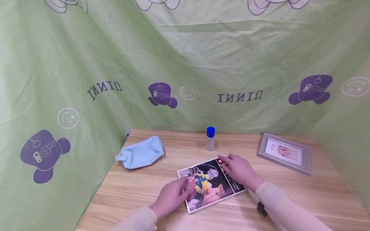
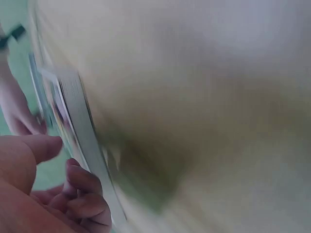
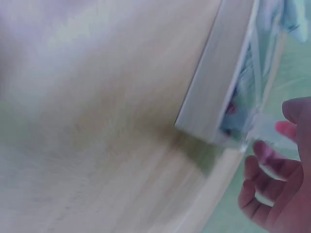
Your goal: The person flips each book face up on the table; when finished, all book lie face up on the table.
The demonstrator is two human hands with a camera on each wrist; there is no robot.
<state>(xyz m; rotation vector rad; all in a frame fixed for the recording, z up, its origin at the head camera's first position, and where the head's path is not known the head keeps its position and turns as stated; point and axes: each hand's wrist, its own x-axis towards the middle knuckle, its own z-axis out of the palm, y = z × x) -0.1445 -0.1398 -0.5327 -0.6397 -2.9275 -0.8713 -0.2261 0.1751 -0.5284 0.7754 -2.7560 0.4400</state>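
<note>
A thick book (image 1: 215,194) with a dark illustrated cover, a yellow flower and a blue butterfly, lies flat and slightly turned on the wooden table. My left hand (image 1: 172,194) is at its left side, the fingertips overlapping the cover in the head view. In the left wrist view the loosely bent fingers and separate thumb are beside the page edges (image 2: 82,121). Over the book's right side hovers my right hand (image 1: 242,169), overlapping the red and black strip. The right wrist view shows its relaxed fingers (image 3: 272,167) spread apart near the book's corner, gripping nothing.
A light blue pouch (image 1: 143,154) lies at the table's back left. Behind the book stands a small bottle (image 1: 210,139) with a blue cap. A grey picture frame (image 1: 261,146) lies at the back right. Green printed cloth (image 1: 202,57) hangs around the table.
</note>
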